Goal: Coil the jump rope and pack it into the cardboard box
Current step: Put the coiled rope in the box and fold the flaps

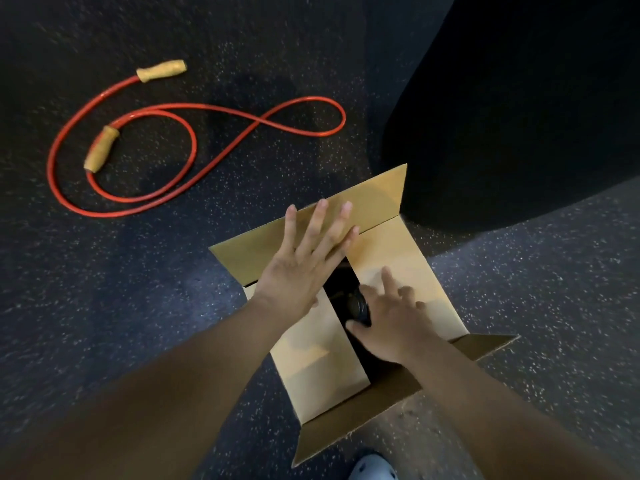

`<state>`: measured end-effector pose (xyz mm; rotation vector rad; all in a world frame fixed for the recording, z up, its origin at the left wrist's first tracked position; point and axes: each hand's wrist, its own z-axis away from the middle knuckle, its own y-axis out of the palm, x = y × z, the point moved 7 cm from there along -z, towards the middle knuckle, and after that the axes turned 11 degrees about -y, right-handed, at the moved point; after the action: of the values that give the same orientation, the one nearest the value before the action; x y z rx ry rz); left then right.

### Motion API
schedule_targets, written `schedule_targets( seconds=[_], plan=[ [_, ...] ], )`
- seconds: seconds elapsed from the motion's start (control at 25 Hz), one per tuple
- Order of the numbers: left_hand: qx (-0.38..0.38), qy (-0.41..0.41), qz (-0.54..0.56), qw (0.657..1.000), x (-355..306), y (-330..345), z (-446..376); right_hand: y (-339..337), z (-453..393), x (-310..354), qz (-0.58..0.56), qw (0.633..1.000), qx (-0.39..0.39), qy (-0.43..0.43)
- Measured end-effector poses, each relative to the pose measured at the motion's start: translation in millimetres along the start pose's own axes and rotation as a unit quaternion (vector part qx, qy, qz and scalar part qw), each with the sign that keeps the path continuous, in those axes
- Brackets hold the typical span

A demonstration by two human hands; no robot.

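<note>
- The jump rope (194,133) lies loose on the dark speckled floor (104,306), well apart from the cardboard box (405,258); its red cord crosses itself in open loops.
- One wooden handle (161,70) lies at the far end, the other handle (101,148) inside a loop.
- The left hand (304,258) rests flat on the far flap, fingers (320,220) spread and released, gripping nothing.
- The right hand (388,323) lies on the right inner flap, fingers loosely curled, thumb at the dark gap between the flaps.
- A dark object (358,306) shows in that gap.
- A shoe toe (372,467) shows at the bottom edge.
</note>
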<state>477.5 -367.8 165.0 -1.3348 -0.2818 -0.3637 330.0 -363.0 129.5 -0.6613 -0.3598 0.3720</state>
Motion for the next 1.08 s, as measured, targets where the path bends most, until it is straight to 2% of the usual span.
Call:
schedule_targets(
  seconds=[0.04, 0.12, 0.2, 0.24, 0.32, 0.36, 0.4, 0.44, 0.52, 0.6, 0.68, 0.76, 0.92, 1.0, 1.08],
  plan=[
    [-0.004, -0.001, 0.024, 1.0, 1, -5, 6, -9, 15, -5, -0.009, 0.999, -0.05, 0.006],
    [-0.014, -0.004, 0.093, 0.996, 0, -17, 20, -28, 66, -27, -0.005, 0.975, -0.21, 0.067],
    [-0.001, 0.022, 0.141, 0.99, -11, -24, 36, -25, 133, -46, -0.089, 0.911, -0.358, 0.186],
    [0.003, 0.039, 0.159, 0.987, -18, -26, 42, -12, 159, -51, -0.197, 0.86, -0.403, 0.243],
    [0.032, 0.063, 0.22, 0.973, -30, -27, 49, 27, 178, -33, -0.448, 0.731, -0.406, 0.316],
    [0.055, 0.067, 0.266, 0.96, -34, -28, 49, 41, 172, -11, -0.524, 0.695, -0.377, 0.315],
    [0.074, 0.068, 0.31, 0.945, -36, -27, 49, 45, 162, 10, -0.562, 0.692, -0.355, 0.282],
    [0.084, 0.06, 0.346, 0.933, -36, -27, 49, 44, 151, 29, -0.567, 0.714, -0.341, 0.229],
    [0.104, 0.018, 0.408, 0.907, -33, -20, 47, 37, 126, 49, -0.509, 0.788, -0.321, 0.132],
    [0.16, -0.001, 0.435, 0.886, -33, -3, 45, 38, 100, 46, -0.428, 0.85, -0.293, 0.092],
    [0.198, 0.038, 0.354, 0.913, -39, 16, 45, 49, 73, 36, -0.359, 0.901, -0.225, 0.098],
    [0.196, 0.088, 0.245, 0.946, -49, 32, 48, 59, 56, 29, -0.269, 0.944, -0.17, 0.087],
    [0.16, 0.094, 0.142, 0.972, -68, 57, 57, 82, 41, 28, -0.148, 0.979, -0.13, 0.057],
    [0.135, 0.096, 0.128, 0.978, -71, 59, 56, 82, 42, 25, -0.106, 0.984, -0.137, 0.051],
    [0.145, 0.102, 0.139, 0.974, -67, 53, 56, 66, 44, 21, -0.117, 0.977, -0.172, 0.047]
  ],
)
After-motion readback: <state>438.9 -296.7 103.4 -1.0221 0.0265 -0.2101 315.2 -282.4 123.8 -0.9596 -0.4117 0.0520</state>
